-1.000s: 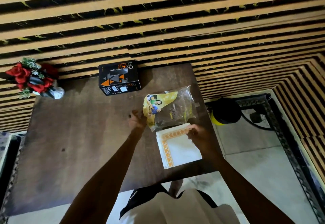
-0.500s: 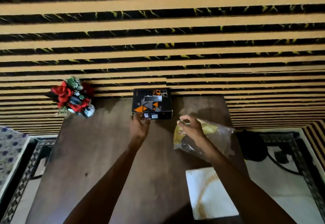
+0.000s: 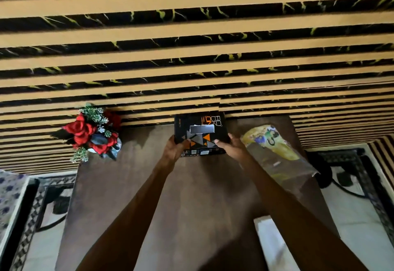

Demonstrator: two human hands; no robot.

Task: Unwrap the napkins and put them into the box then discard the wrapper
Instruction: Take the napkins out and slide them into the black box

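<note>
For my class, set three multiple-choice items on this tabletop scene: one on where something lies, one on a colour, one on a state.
1. Where does the wrapper lie?
A. right of the box
B. left of the flowers
C. inside the box

2. What colour are the flowers?
A. white
B. red
C. blue

3. What is happening to the box?
A. it stands untouched
B. one hand holds it
C. both hands hold it

Answers: 1 A, the wrapper sits beside the box's right side. 2 B, the blooms are red. 3 C, the left hand and right hand grip its near corners.
</note>
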